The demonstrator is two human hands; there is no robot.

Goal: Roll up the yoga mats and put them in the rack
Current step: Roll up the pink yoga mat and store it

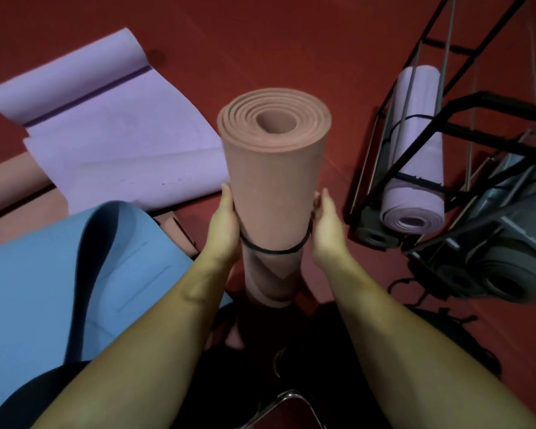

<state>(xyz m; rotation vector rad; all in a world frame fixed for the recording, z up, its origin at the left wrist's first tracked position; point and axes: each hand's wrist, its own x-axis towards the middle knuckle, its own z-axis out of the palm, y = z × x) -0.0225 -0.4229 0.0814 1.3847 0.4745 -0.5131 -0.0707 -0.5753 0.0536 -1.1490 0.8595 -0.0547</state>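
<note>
A rolled terracotta yoga mat (270, 168) stands upright on the floor in front of me. A black elastic band (273, 249) circles it about halfway down. My left hand (225, 226) grips the left side of the roll at the band, and my right hand (325, 227) grips the right side, the band running under both hands. The black metal rack (464, 134) leans at the right. It holds a rolled lilac mat (415, 156) and several dark grey rolled mats (492, 280) lower down.
An unrolled lilac mat (112, 134) lies on the red floor at the left, its far end curled. A blue mat (59, 274) with a raised fold lies near my left arm. Another terracotta mat (10, 184) lies at the far left. A chair edge (291, 400) shows below.
</note>
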